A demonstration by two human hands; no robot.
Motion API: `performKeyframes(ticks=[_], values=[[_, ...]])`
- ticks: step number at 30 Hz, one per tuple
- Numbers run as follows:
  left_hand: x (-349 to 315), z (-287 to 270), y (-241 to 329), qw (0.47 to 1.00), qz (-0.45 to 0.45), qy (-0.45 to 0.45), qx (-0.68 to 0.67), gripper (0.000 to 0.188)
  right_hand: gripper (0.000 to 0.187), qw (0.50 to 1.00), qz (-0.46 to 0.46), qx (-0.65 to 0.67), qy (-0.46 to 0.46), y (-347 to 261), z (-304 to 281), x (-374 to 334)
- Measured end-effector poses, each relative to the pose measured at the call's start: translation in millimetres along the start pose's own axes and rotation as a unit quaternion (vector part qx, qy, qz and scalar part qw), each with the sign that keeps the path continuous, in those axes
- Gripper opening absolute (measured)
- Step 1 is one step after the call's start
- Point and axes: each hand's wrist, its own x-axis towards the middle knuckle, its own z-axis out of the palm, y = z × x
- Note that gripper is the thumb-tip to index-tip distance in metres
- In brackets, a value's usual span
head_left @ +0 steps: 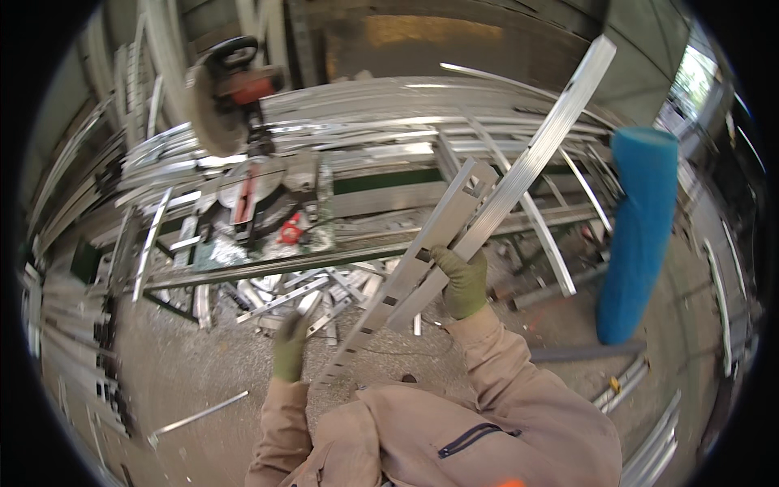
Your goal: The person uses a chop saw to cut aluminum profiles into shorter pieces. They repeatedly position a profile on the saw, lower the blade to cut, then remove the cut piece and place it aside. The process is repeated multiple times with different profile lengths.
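Note:
My right hand (464, 284), in a green glove, is closed round two silver aluminium profiles in front of my body. One is a ribbed length (545, 142) that slants up to the far right. Beside it, a profile with square cutouts (406, 280) runs down toward my jacket. My left hand (290, 345), in a matching glove, is raised to the left of the profiles and apart from them. Motion smears its fingers, so their grip cannot be made out. Below it is the concrete floor, with a heap of metal offcuts (337, 288) just beyond.
A mitre saw (231, 97) with a red motor stands raised on the green-framed bench (268, 270). A red tape measure (290, 230) lies by its base. Long profiles (357, 109) are stacked behind. A blue wrapped roll (639, 235) stands at the right. A loose strip (201, 414) lies on the floor.

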Motion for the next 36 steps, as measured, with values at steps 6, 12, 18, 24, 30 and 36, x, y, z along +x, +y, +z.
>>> performKeyframes(ticks=[6, 12, 18, 24, 30, 36], values=[[22, 94, 177, 0.962, 0.06, -0.263, -0.03, 0.073, 0.045, 0.971, 0.025, -0.065, -0.229, -48, 96, 15], [7, 101, 211, 0.947, 0.104, -0.187, -0.238, 0.073, 0.06, 0.952, -0.008, -0.086, -0.293, -64, 138, 25], [-5, 51, 190, 0.908, 0.078, -0.026, -0.411, 0.089, 0.055, 0.918, -0.072, -0.346, -0.182, -25, 72, -39], [-14, 30, 183, 0.888, 0.055, -0.014, -0.457, 0.106, 0.06, 0.882, -0.065, -0.387, -0.261, 45, 39, -125], [-15, 34, 178, 0.877, 0.079, 0.018, -0.474, 0.103, 0.058, 0.828, -0.176, -0.454, -0.277, 69, 36, -136], [-17, 29, 177, 0.887, 0.082, 0.024, -0.453, 0.1, 0.057, 0.858, -0.123, -0.427, -0.259, 82, 30, -150]])
